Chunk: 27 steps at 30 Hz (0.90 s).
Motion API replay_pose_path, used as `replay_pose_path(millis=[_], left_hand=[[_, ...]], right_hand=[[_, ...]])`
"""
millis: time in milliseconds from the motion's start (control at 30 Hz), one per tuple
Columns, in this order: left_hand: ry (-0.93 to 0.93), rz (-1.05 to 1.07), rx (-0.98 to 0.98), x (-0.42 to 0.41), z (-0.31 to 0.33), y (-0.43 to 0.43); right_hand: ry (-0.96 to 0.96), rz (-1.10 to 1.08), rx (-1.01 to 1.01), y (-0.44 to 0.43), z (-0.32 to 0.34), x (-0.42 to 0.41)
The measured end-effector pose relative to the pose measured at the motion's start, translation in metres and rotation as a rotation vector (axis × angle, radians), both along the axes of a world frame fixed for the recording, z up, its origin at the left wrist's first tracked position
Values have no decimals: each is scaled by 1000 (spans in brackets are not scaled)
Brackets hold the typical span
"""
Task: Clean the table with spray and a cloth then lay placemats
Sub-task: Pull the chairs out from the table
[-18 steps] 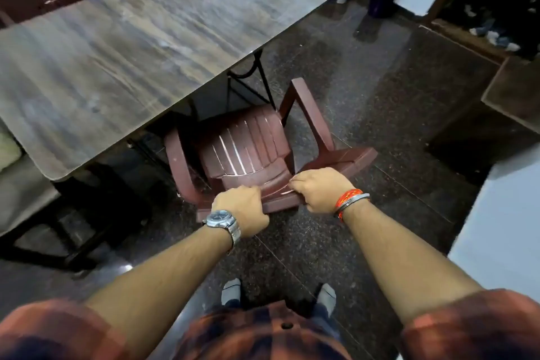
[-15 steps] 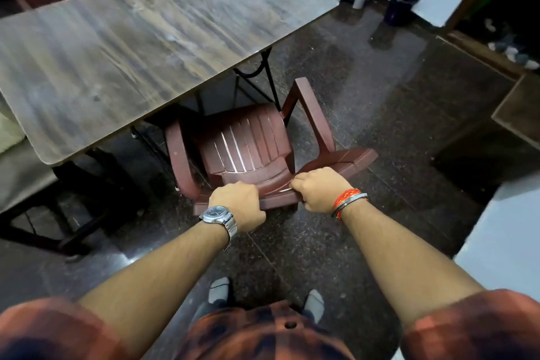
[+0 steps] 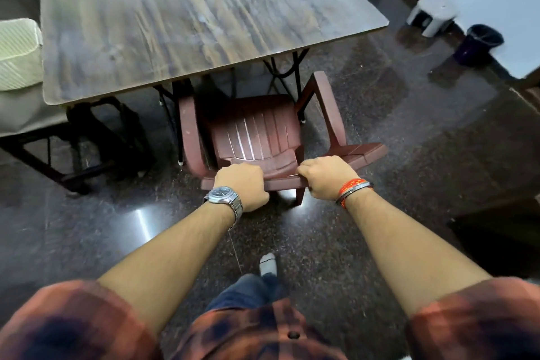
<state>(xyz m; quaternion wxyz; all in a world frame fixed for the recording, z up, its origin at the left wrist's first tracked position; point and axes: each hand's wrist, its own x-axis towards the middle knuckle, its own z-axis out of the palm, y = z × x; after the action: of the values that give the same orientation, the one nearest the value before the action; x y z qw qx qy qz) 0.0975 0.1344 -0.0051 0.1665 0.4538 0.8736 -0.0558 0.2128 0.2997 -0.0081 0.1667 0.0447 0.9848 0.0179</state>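
Note:
A grey-brown wood-grain table (image 3: 190,23) fills the upper part of the view, its top bare. A maroon plastic armchair (image 3: 257,131) stands at the table's near edge, its front part under the tabletop. My left hand (image 3: 242,184), with a wristwatch, grips the top of the chair's backrest on the left. My right hand (image 3: 327,175), with an orange thread and a bangle at the wrist, grips the same backrest on the right. No spray, cloth or placemats are in view.
A pale green ribbed basket (image 3: 17,52) sits at the table's left end. A white stool (image 3: 432,16) and a dark bin (image 3: 479,44) stand by the wall at right. Another dark chair frame (image 3: 58,149) is at left. The floor is dark, glossy stone.
The chair has slid forward, further under the table, with both hands still on its backrest. The view has turned so the table now lies more squarely ahead.

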Motion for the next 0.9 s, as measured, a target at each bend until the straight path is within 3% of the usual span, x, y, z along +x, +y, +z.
replay_pose_path(millis=[200, 400, 900], left_hand=[[32, -22, 25, 11, -6, 50], [74, -92, 107, 13, -14, 67], [235, -15, -73, -4, -4, 107]], right_hand=[[-30, -25, 20, 55, -5, 2], [-15, 83, 15, 85, -10, -1], [53, 191, 21, 124, 6, -34]])
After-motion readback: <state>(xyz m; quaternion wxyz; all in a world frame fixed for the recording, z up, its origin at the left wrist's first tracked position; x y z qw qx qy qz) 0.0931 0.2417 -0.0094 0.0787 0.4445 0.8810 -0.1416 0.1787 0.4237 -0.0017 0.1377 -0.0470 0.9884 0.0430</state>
